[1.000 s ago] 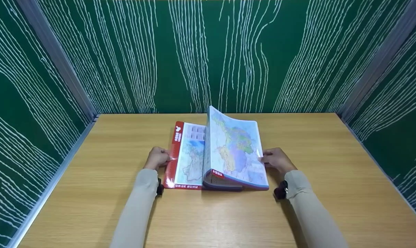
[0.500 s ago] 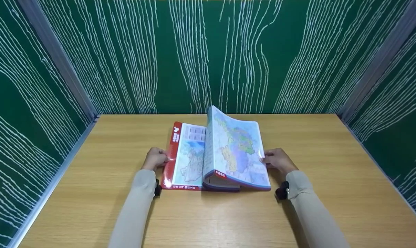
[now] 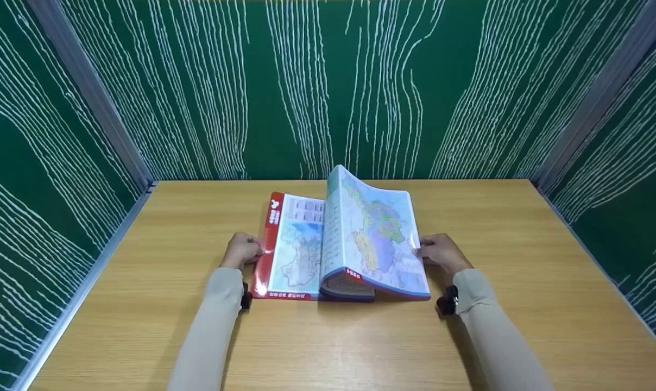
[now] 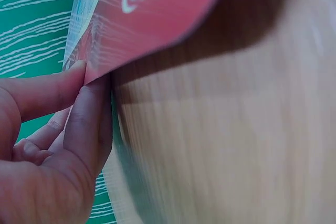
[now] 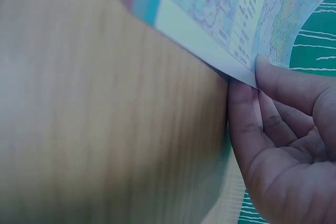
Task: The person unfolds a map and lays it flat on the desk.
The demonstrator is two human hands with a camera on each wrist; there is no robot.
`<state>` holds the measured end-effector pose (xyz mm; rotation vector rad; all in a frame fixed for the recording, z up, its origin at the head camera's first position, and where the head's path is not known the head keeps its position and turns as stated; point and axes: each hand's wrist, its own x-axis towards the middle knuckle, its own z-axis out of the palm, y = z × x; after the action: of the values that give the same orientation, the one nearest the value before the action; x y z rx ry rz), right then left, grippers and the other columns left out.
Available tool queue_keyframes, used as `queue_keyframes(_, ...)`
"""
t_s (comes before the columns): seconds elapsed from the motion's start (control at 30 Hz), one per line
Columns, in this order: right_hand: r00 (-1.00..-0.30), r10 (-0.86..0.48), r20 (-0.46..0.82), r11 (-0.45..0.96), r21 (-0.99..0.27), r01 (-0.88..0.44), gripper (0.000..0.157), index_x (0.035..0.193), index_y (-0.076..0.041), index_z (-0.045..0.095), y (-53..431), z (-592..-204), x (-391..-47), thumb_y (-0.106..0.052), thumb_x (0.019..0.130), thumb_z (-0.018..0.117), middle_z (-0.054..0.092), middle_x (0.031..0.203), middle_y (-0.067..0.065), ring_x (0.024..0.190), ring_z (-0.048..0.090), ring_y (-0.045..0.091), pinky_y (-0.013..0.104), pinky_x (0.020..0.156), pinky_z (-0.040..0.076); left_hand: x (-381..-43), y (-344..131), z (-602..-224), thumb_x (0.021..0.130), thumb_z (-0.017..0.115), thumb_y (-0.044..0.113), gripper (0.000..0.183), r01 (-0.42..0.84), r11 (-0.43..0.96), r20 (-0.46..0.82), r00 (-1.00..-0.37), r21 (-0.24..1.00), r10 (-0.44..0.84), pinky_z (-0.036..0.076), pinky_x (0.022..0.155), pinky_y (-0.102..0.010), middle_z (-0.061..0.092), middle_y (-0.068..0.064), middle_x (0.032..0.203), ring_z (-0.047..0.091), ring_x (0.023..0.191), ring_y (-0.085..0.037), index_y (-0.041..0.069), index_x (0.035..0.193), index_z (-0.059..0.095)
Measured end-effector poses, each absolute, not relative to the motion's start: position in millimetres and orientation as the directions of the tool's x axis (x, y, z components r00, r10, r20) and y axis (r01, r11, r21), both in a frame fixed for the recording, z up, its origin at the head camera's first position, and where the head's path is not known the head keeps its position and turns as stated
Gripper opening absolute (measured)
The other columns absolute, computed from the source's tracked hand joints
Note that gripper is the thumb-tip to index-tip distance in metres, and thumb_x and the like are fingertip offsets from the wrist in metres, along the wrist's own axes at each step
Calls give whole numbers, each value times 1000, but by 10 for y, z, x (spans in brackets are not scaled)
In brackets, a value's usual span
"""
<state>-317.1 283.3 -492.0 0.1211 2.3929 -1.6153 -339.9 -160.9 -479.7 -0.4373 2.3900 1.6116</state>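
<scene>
A glossy folded map point(image 3: 301, 258) lies partly unfolded in the middle of the wooden table. Its red left border point(image 3: 267, 247) is pinched between the thumb and fingers of my left hand point(image 3: 241, 250). In the left wrist view, the thumb presses on top of the red edge point(image 4: 163, 17) with a finger beneath. My right hand point(image 3: 442, 252) pinches the right edge of the upper map panel point(image 3: 382, 233), thumb on top, as the right wrist view shows at the pale margin point(image 5: 210, 59). Between the hands the map bulges up in a curved fold point(image 3: 334, 217), with its layers arching at the near side.
The wooden table point(image 3: 328, 347) extends around the map on all sides. Green panels with white wavy lines point(image 3: 328, 87) enclose it at the back and sides, with grey posts point(image 3: 94, 92) at the corners. A dark wrist device point(image 3: 447, 300) sits at the right cuff.
My left hand has shifted slightly left with the red border, and my right hand slightly right with the upper panel. The raised fold has rolled to the right, showing more of the left panel.
</scene>
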Motion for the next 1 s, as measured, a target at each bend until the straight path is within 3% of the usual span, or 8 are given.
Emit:
queue_keyframes(0.5, -955, -17, -297, 456, -852, 257, 49, 136, 11, 45, 2886, -4900, -3164, -7, 93, 58, 55, 130, 28, 97, 62, 16, 29, 86, 55, -3386, -1706, -4762, 85, 57, -6, 25, -391, 359, -374, -920, 848, -120, 58, 73, -32, 60, -21, 115, 64, 88, -24, -5, 110, 60)
queue_keyframes(0.7, -953, -9, -304, 476, -839, 263, 51, 138, 9, 44, 2907, -4891, -3175, -9, 93, 59, 50, 137, 29, 109, 61, 24, 31, 91, 53, -3369, -1733, -4768, 83, 56, -8, 27, -378, 353, -361, -925, 856, -118, 58, 70, -31, 62, -20, 110, 65, 84, -22, -7, 110, 62)
queue_keyframes(0.83, -959, -23, -282, 487, -841, 236, 52, 138, 10, 42, 2923, -4902, -3171, -10, 94, 59, 44, 141, 30, 120, 55, 30, 35, 96, 52, -3370, -1736, -4783, 80, 55, -10, 21, -354, 350, -333, -935, 867, -120, 54, 62, -26, 60, -15, 100, 62, 76, -17, -8, 99, 63)
queue_keyframes(1.0, -964, -27, -264, 481, -849, 219, 51, 136, 12, 43, 2936, -4912, -3160, -9, 93, 59, 47, 138, 32, 115, 57, 27, 37, 96, 51, -3376, -1738, -4801, 77, 54, -12, 13, -353, 338, -327, -936, 872, -133, 52, 57, -24, 61, -13, 93, 62, 70, -15, -1, 81, 59)
